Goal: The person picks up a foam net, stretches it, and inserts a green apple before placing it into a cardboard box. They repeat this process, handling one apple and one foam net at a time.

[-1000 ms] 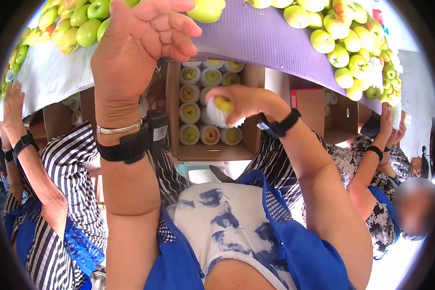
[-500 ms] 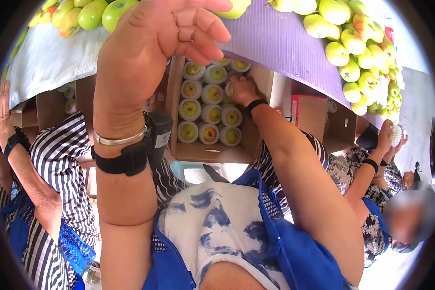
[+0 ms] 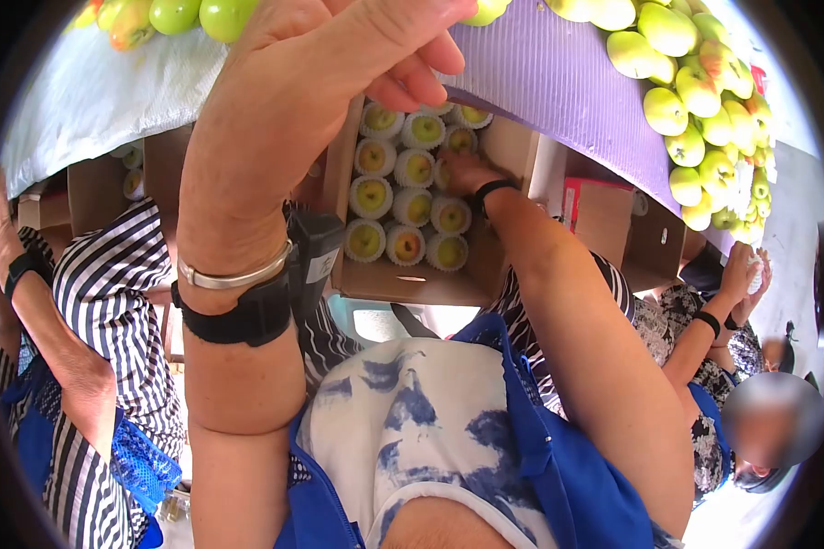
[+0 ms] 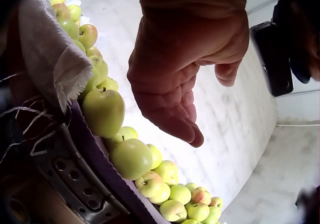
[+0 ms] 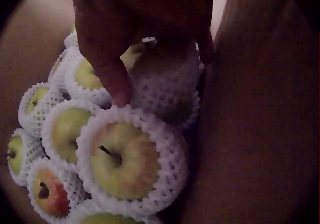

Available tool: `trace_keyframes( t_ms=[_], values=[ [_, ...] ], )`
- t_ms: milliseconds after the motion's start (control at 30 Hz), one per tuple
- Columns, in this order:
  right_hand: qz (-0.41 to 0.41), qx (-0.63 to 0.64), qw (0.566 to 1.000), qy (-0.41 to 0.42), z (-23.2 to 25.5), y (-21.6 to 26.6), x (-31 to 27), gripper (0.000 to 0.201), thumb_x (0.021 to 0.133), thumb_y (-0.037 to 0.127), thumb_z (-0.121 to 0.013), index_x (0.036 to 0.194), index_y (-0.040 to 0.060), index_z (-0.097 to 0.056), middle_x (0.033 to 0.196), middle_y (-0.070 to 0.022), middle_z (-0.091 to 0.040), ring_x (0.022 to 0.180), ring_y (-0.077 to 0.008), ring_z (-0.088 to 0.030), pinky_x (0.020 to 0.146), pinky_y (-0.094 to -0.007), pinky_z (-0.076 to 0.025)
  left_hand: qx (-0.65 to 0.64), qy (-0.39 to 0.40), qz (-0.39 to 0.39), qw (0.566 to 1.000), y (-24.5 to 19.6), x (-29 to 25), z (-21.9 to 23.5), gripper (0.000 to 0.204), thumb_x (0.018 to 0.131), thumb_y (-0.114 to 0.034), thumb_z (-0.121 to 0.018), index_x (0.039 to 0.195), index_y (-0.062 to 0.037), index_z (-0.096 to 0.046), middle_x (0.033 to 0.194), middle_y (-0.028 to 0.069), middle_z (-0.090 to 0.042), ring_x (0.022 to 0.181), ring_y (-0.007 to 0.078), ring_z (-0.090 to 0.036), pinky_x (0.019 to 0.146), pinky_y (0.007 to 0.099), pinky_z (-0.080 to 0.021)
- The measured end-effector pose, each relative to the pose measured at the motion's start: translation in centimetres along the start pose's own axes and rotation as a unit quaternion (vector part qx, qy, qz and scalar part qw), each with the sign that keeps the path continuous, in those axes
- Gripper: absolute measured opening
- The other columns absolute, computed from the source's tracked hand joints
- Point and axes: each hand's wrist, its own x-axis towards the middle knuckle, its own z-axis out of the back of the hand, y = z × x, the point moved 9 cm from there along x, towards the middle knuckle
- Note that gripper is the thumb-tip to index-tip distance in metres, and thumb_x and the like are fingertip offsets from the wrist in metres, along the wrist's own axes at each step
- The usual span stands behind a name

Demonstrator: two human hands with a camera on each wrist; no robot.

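In the head view, my right hand (image 3: 467,172) reaches into a cardboard box (image 3: 412,289) at its right side. The right wrist view shows thumb and fingers around an apple (image 5: 167,96) in a white foam net, low among the others and against the box wall. Just in front of it sits another netted apple (image 5: 125,161), stem up. My left hand (image 3: 293,101) is raised over the table edge with fingers loosely bent and nothing in them. In the left wrist view, loose green apples (image 4: 131,159) lie below and beside that hand.
Rows of netted apples (image 3: 372,194) fill much of the box. Above it, a purple corrugated sheet (image 3: 540,101) covers the table edge, with piled apples (image 3: 700,91) at right. A white cloth (image 3: 110,101) covers the left. People work at both sides, one person's hands (image 3: 746,274) at right.
My right hand has lowered the netted apple from above the box into its right column. The left hand has turned and shifted right in view, still holding nothing.
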Motion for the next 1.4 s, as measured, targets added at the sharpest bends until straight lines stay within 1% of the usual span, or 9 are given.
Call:
trace_keyframes(
  t_ms=[433, 500, 633, 867, 1000, 1067, 1267, 1333, 1400],
  values=[
    [0.028, -0.011, 0.999, 0.014, -4.7, -2.3, 5.1, 0.035, 0.087, 0.021, -0.040, 0.113, 0.0053, -0.058, 0.117, -0.0195, -0.057, 0.108, -0.0313, -0.056, 0.092, -0.0404, -0.044, 0.134, 0.051, -0.045, 0.989, 1.0, 0.8, -0.7, 0.055, 0.093, -0.047, -0.038, 0.111, 0.0017, -0.055, 0.086, 0.0091, -0.061, 0.074, 0.0142, -0.057, 0.067, 0.0249, -0.046],
    [0.083, -0.003, 0.990, -0.116, -5.0, -2.6, 6.8, 0.035, 0.089, 0.021, -0.037, 0.113, 0.0050, -0.058, 0.118, -0.0192, -0.056, 0.107, -0.0330, -0.056, 0.092, -0.0427, -0.044, 0.072, 0.005, -0.042, 0.996, 0.7, 1.1, 0.1, 0.040, 0.092, -0.035, -0.046, 0.104, 0.0009, -0.058, 0.081, 0.0064, -0.060, 0.070, 0.0119, -0.057, 0.064, 0.0231, -0.045],
    [-0.002, 0.115, 0.993, -0.029, 2.9, 1.7, -2.8, 0.044, 0.088, 0.019, -0.038, 0.130, 0.0039, -0.038, 0.134, -0.0203, -0.040, 0.123, -0.0371, -0.040, 0.102, -0.0440, -0.033, -0.002, -0.054, -0.036, 0.998, 0.2, 0.8, 1.1, 0.025, 0.091, -0.024, -0.052, 0.097, -0.0004, -0.060, 0.077, 0.0043, -0.060, 0.066, 0.0105, -0.057, 0.060, 0.0214, -0.045],
    [0.084, -0.022, 0.969, -0.229, 2.0, 0.3, 0.9, 0.039, 0.080, 0.016, -0.050, 0.115, -0.0017, -0.051, 0.120, -0.0218, -0.051, 0.110, -0.0379, -0.049, 0.093, -0.0456, -0.039, -0.010, -0.133, -0.121, 0.984, -1.9, 0.1, 3.6, 0.032, 0.095, -0.023, -0.043, 0.083, 0.0020, -0.057, 0.076, 0.0095, -0.060, 0.066, 0.0167, -0.059, 0.063, 0.0274, -0.049],
    [0.251, -0.023, 0.965, -0.077, 3.6, 5.2, -5.0, 0.026, 0.072, 0.015, -0.056, 0.092, 0.0002, -0.062, 0.103, -0.0213, -0.059, 0.097, -0.0362, -0.056, 0.082, -0.0426, -0.045, -0.104, -0.198, -0.200, 0.954, -4.5, -1.1, 5.6, 0.032, 0.093, -0.019, -0.046, 0.067, -0.0005, -0.051, 0.069, 0.0115, -0.058, 0.060, 0.0187, -0.055, 0.061, 0.0303, -0.047],
    [0.212, -0.098, 0.972, 0.001, 4.0, 8.1, -6.4, 0.026, 0.073, 0.016, -0.057, 0.094, 0.0015, -0.062, 0.096, -0.0212, -0.061, 0.090, -0.0349, -0.059, 0.076, -0.0414, -0.047, -0.175, -0.221, -0.213, 0.935, -4.4, -1.5, 7.6, 0.035, 0.094, -0.021, -0.044, 0.066, -0.0018, -0.049, 0.068, 0.0113, -0.058, 0.059, 0.0196, -0.055, 0.060, 0.0306, -0.046],
    [0.415, -0.070, 0.907, -0.002, 14.8, 19.3, -22.2, 0.027, 0.075, 0.024, -0.059, 0.091, 0.0023, -0.063, 0.082, -0.0186, -0.064, 0.078, -0.0341, -0.062, 0.068, -0.0409, -0.049, -0.297, -0.350, -0.123, 0.880, -0.9, -2.7, 11.8, 0.032, 0.095, -0.031, -0.043, 0.073, -0.0088, -0.049, 0.068, 0.0042, -0.054, 0.061, 0.0164, -0.052, 0.059, 0.0286, -0.045],
    [0.371, -0.079, 0.923, 0.066, 20.5, 21.6, -26.7, 0.027, 0.079, 0.024, -0.061, 0.097, 0.0036, -0.062, 0.091, -0.0148, -0.064, 0.085, -0.0321, -0.061, 0.073, -0.0386, -0.049, -0.331, -0.348, -0.113, 0.870, -0.5, -2.7, 12.2, 0.032, 0.095, -0.031, -0.044, 0.073, -0.0090, -0.049, 0.068, 0.0036, -0.054, 0.062, 0.0163, -0.052, 0.060, 0.0283, -0.045],
    [0.519, 0.013, 0.852, -0.066, 26.8, 23.4, -28.6, 0.020, 0.077, 0.020, -0.060, 0.090, 0.0047, -0.064, 0.078, -0.0153, -0.064, 0.074, -0.0294, -0.063, 0.065, -0.0375, -0.049, -0.357, -0.344, -0.106, 0.862, -0.3, -2.5, 12.3, 0.031, 0.094, -0.031, -0.044, 0.073, -0.0090, -0.049, 0.068, 0.0033, -0.053, 0.063, 0.0163, -0.052, 0.060, 0.0283, -0.045]
  ],
)
